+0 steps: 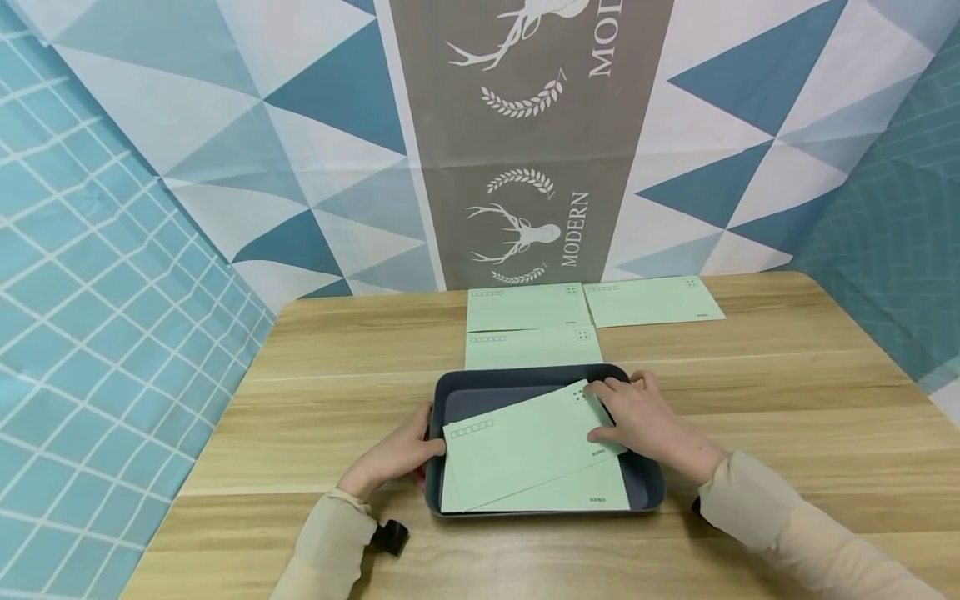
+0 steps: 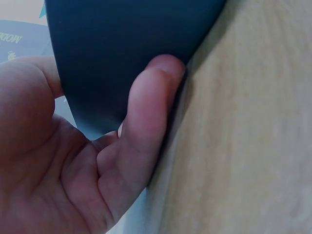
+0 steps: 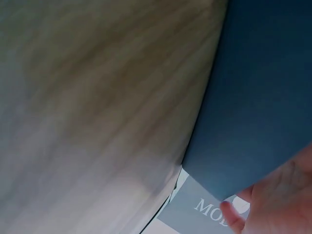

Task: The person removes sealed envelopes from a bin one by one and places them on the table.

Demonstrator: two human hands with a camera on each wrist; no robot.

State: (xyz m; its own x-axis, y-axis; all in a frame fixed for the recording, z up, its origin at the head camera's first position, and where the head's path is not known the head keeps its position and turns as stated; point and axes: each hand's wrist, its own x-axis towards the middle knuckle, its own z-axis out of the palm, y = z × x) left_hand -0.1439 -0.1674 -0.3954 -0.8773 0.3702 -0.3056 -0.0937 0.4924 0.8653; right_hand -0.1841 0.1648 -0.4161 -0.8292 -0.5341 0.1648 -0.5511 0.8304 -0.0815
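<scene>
A dark grey-blue tray (image 1: 480, 397) stands on the wooden table, with pale green envelopes inside. The top envelope (image 1: 525, 446) lies tilted across another envelope (image 1: 570, 492), its right end at the tray's right wall. My left hand (image 1: 397, 450) grips the tray's left side, thumb at the rim and fingers against the outer wall, as the left wrist view shows. Over the tray's right end, my right hand (image 1: 645, 417) rests with thumb and forefinger spread on the top envelope's right end. Its other fingers lie by the far right corner, partly hidden.
Beyond the tray, a pale green envelope (image 1: 532, 346) is partly covered by its far rim. Two more envelopes, one at left (image 1: 525, 308) and one at right (image 1: 652, 302), lie along the table's back edge. A patterned cloth (image 1: 517, 142) hangs behind.
</scene>
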